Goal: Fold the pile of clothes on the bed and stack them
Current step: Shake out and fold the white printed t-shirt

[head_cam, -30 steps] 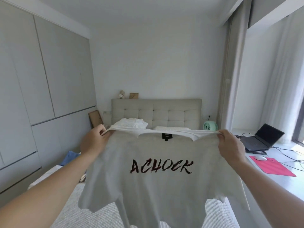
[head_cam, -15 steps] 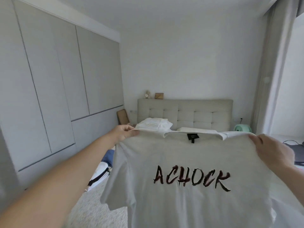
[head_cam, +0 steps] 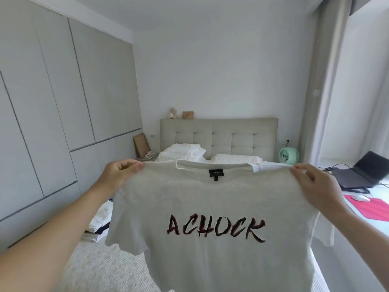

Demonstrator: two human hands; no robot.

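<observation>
A white T-shirt (head_cam: 210,199) with dark "ACHOCK" lettering hangs spread out in the air in front of me, above the bed (head_cam: 101,268). My left hand (head_cam: 117,175) pinches its left shoulder and my right hand (head_cam: 315,186) pinches its right shoulder, arms stretched forward. The shirt's lower part runs out of the frame. A stack of folded clothes (head_cam: 99,224) lies on the bed's left side, partly hidden by my left arm and the shirt.
Two white pillows (head_cam: 181,151) lie against the padded headboard (head_cam: 219,135). Grey wardrobe doors (head_cam: 52,102) line the left wall. At the right, a ledge carries a green fan (head_cam: 288,155), a laptop (head_cam: 362,173) and a pink mouse pad (head_cam: 374,207).
The view swung left and then back toward the right, so the laptop and mouse pad show again. Both hands keep the shirt held up by its shoulders.
</observation>
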